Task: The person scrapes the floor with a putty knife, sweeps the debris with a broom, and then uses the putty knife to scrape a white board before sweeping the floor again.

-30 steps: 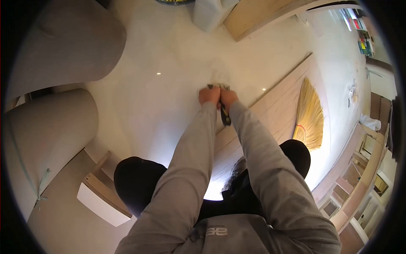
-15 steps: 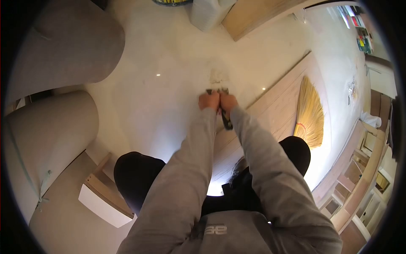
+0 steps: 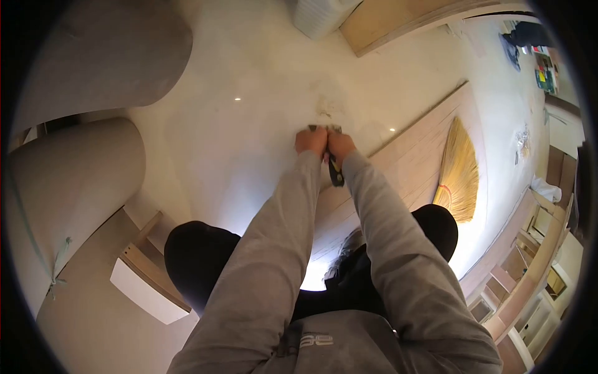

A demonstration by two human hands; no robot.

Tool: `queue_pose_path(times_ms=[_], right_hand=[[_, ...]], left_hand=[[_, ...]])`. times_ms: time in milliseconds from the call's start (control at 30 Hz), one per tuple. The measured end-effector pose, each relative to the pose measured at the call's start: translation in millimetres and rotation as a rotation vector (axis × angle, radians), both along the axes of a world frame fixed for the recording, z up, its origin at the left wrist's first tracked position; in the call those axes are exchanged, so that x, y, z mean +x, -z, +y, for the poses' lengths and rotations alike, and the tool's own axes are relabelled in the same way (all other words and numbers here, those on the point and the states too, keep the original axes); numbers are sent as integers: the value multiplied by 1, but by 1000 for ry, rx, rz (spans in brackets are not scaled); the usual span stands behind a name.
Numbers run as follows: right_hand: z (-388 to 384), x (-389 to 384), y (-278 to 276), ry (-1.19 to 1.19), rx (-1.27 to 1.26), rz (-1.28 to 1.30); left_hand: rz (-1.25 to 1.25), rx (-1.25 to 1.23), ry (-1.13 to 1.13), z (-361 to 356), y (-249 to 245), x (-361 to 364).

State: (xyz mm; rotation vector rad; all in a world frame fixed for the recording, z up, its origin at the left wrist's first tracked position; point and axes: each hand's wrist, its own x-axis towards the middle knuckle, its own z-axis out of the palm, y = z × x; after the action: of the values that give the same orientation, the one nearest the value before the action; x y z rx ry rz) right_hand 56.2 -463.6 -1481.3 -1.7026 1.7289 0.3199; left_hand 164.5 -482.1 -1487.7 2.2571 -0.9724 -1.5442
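Note:
My two hands are side by side at the middle of the view, low over a pale, smooth floor. My left hand is closed, fingers wrapped round a dark scraper-like tool. Pressed against it, my right hand is closed round the same tool. A dark handle with a little yellow sticks out below the right hand, and a dark edge shows just beyond the knuckles. The working end is mostly hidden. Just past the hands lies a rough patch of residue on the floor.
A wood-grain board lies right of my hands, with a straw broom on it. Large grey-brown padded pieces stand left. A white jug and wooden panel are ahead. Another person's dark leg shows top right.
My hands, still on the tool, sit slightly farther up and right in view. The view has shifted a little. Another person's leg has appeared at the top right.

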Motion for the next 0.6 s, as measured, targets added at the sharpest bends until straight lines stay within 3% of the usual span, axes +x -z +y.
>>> queue_pose_path(times_ms=[33, 100, 133, 200, 233, 267, 300, 333, 400, 433, 500, 567, 600], right_hand=[[-14, 6, -9, 0, 0, -4], [-48, 18, -41, 985, 501, -396], [-27, 16, -31, 1002, 514, -392], [-2, 10, -8, 158, -97, 12], [-1, 16, -8, 644, 164, -111], [-3, 25, -29, 634, 179, -109], [-8, 28, -51, 784, 293, -272], [-18, 23, -41, 515, 214, -214], [-37, 11, -20, 1, -45, -9], [-50, 15, -22, 390, 170, -188], [-30, 18, -28, 798, 406, -365], [-11, 15, -21, 24, -75, 108], [-13, 14, -13, 11, -70, 110]], left_hand=[[-4, 0, 0, -11, -6, 0], [200, 135, -140, -34, -29, -2], [196, 152, -129, -19, -25, -1], [-143, -36, 152, -7, -6, 2], [-180, -150, 259, 3, 9, 4], [-227, -266, 362, 7, 0, 10], [-81, -58, 178, 4, -7, 10], [65, 127, -6, -13, -26, 10], [129, 115, -90, -35, -23, 2], [195, 112, -175, -42, -19, 0], [172, 109, -62, -27, -16, 3], [157, 69, 11, -27, -4, 2], [40, -43, -6, -14, 6, -1]])
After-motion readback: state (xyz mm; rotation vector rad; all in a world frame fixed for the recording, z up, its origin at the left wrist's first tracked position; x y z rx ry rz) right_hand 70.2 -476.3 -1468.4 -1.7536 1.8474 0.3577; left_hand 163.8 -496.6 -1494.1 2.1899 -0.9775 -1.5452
